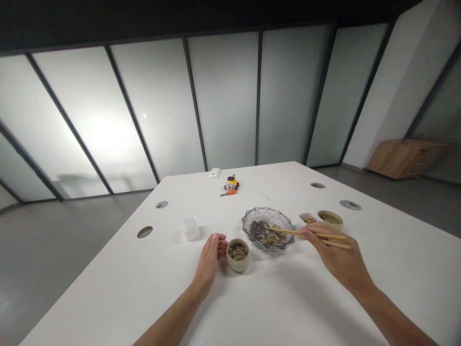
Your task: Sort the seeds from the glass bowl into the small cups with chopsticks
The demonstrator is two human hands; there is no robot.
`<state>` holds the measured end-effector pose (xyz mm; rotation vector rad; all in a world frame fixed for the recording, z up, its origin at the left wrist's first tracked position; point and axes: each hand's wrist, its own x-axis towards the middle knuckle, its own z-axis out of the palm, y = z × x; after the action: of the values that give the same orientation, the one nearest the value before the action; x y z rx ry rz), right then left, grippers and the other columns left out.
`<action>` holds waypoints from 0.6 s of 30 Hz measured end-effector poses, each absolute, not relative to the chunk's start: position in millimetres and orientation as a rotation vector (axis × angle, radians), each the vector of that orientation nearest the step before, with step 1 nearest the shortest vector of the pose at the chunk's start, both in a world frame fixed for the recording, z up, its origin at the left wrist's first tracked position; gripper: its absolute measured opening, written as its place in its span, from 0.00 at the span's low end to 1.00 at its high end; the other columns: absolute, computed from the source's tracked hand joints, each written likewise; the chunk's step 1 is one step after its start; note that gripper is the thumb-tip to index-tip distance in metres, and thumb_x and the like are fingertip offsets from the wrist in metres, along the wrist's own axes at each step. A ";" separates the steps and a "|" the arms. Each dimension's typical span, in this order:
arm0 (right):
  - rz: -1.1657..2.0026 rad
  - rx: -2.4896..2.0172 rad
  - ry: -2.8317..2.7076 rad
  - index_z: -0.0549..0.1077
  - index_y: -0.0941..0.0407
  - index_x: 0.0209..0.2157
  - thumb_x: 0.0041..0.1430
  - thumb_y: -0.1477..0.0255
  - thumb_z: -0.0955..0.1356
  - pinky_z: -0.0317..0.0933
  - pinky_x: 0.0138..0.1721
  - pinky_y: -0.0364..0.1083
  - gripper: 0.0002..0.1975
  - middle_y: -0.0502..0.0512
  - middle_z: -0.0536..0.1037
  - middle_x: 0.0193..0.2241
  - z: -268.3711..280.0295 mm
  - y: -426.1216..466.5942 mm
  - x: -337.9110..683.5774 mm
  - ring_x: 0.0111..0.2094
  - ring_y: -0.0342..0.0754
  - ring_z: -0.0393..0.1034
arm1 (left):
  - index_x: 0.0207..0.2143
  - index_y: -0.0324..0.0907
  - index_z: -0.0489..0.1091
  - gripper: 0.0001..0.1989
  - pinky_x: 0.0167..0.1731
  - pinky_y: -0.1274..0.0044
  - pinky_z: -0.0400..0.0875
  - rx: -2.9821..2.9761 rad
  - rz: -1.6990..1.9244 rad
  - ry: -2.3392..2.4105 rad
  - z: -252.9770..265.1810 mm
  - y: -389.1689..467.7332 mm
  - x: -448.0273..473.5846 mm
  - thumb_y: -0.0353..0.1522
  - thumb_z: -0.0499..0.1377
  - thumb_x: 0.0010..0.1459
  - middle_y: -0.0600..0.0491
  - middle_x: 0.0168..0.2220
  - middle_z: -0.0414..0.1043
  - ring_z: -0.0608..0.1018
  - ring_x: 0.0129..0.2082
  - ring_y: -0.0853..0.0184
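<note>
My right hand (338, 259) is closed around a pair of wooden chopsticks (288, 231). Their tips reach into a scalloped clear glass bowl (284, 218), among dark seeds (257, 229) on the left and paler striped seeds (275, 237) on the right. Whether the tips pinch a seed is too small to make out. Beside the left wall of a small round beige cup (238, 264), my left hand (209, 257) rests with fingers loosely extended, at or very near its side. Similar striped seeds (238, 252) lie inside this cup.
Behind my right hand are a white dish (305, 216) and a green-beige bowl (333, 217), both with contents. A white square cup (190, 229) stands left. Farther back are an orange carrot-like item (229, 192), a yellow toy vehicle (231, 182) and a white device (214, 173). Round holes pierce the tabletop.
</note>
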<state>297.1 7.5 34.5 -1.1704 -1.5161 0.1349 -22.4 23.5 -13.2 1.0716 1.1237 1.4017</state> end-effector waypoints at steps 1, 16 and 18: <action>0.143 -1.175 -1.523 0.84 0.46 0.31 0.64 0.50 0.72 0.77 0.46 0.57 0.17 0.52 0.87 0.34 34.1 7.7 297.2 0.38 0.56 0.83 | 0.39 0.41 0.77 0.39 0.41 0.69 0.73 1.072 1.402 1.122 -12.8 23.1 -22.4 0.68 0.62 0.53 0.48 0.35 0.79 0.79 0.36 0.60; 0.145 -1.187 -1.553 0.84 0.45 0.30 0.65 0.53 0.72 0.78 0.43 0.58 0.15 0.52 0.87 0.33 35.2 7.8 295.5 0.37 0.57 0.83 | 0.39 0.41 0.77 0.39 0.41 0.68 0.73 1.064 1.405 1.124 -12.8 23.9 -21.4 0.69 0.63 0.52 0.48 0.35 0.78 0.79 0.36 0.59; 0.171 -1.171 -1.550 0.85 0.45 0.31 0.65 0.53 0.72 0.78 0.42 0.57 0.14 0.52 0.87 0.33 36.1 6.5 294.1 0.36 0.56 0.83 | 0.39 0.41 0.77 0.39 0.42 0.68 0.73 1.070 1.404 1.125 -12.3 23.4 -21.5 0.68 0.63 0.52 0.47 0.35 0.79 0.79 0.36 0.59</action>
<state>294.1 6.5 36.1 -1.1714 -1.5504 0.1711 -21.5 23.4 -12.3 1.0703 1.1247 1.4035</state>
